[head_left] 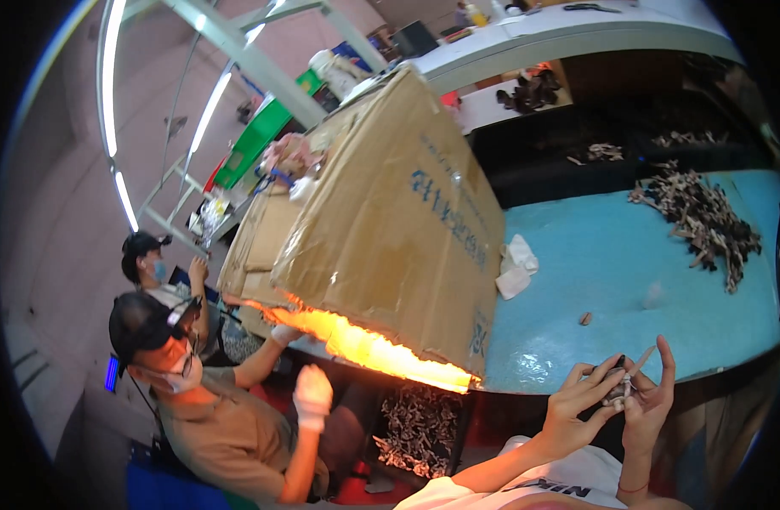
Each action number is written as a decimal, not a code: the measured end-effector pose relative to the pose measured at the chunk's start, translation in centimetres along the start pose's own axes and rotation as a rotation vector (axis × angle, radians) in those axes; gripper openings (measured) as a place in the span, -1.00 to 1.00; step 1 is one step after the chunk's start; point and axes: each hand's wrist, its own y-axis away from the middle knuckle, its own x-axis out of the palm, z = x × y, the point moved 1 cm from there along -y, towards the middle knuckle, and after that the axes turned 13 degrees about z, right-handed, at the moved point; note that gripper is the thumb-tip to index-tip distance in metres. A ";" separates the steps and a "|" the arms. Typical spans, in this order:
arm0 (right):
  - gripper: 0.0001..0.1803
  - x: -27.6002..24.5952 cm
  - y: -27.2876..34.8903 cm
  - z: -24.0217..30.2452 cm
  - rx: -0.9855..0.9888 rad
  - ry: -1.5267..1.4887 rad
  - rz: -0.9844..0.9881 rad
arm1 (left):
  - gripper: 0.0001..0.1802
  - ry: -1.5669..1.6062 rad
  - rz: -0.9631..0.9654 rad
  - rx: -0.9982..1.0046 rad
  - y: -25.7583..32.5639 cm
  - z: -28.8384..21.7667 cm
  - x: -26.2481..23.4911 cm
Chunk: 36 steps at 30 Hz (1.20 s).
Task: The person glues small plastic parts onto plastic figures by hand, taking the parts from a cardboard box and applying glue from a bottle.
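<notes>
My left hand and my right hand meet over the near edge of the blue table, in the lower right. Between their fingertips is a small dark-and-pale piece, with a thin whitish strip standing up from it; its exact kind is too small to tell. The left fingers and thumb pinch it from one side. On the other side the right thumb presses against it, while one right finger points up. A single small brown piece lies on the blue surface just beyond my hands.
A heap of small brown and pale pieces lies at the table's far right. Crumpled white tissue sits beside a big cardboard box, its lower edge lit orange. Left of it, a gloved co-worker sits near a filled dark tray.
</notes>
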 end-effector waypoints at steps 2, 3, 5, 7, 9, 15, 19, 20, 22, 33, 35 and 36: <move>-0.12 -0.4 0.1 0.2 -0.010 -0.036 -0.018 | -0.43 -0.043 0.008 0.014 -0.3 0.0 0.1; -0.11 -0.5 0.1 0.2 -0.009 -0.067 -0.009 | -0.45 -0.056 0.017 0.026 -0.4 0.0 0.1; -0.11 -0.7 0.1 0.1 -0.011 -0.131 0.016 | -0.46 -0.056 0.041 -0.009 -0.1 0.2 0.3; -0.11 -1.1 0.1 -0.2 -0.022 -0.152 0.023 | -0.48 -0.069 0.025 -0.055 -0.2 0.1 0.5; -0.12 -1.5 -0.2 -0.2 -0.025 -0.169 0.062 | -0.48 -0.077 0.045 -0.057 -0.6 0.1 0.6; -0.12 -2.1 -0.8 -0.2 -0.017 -0.199 0.107 | -0.50 -0.085 0.066 -0.078 -1.1 0.5 0.7; -0.12 -2.2 -1.2 -0.4 -0.007 -0.206 0.115 | -0.50 -0.117 0.051 -0.083 -1.0 1.0 0.9; -0.12 -2.2 -1.4 -0.5 -0.008 -0.194 0.091 | -0.49 -0.132 0.048 -0.079 -1.0 1.2 0.9; -0.11 -2.2 -1.4 -0.7 -0.008 -0.178 0.067 | -0.49 -0.126 0.043 -0.069 -1.2 1.1 1.0; -0.13 -1.9 -1.3 0.0 0.032 -0.122 0.055 | -0.51 -0.070 -0.005 -0.085 -1.3 0.5 0.8; -0.13 -1.6 -1.3 0.0 0.032 -0.128 0.063 | -0.48 -0.099 -0.007 -0.021 -1.4 0.7 0.8; -0.13 -1.4 -1.5 0.0 0.034 -0.138 0.056 | -0.48 -0.106 -0.024 -0.016 -1.5 0.6 0.5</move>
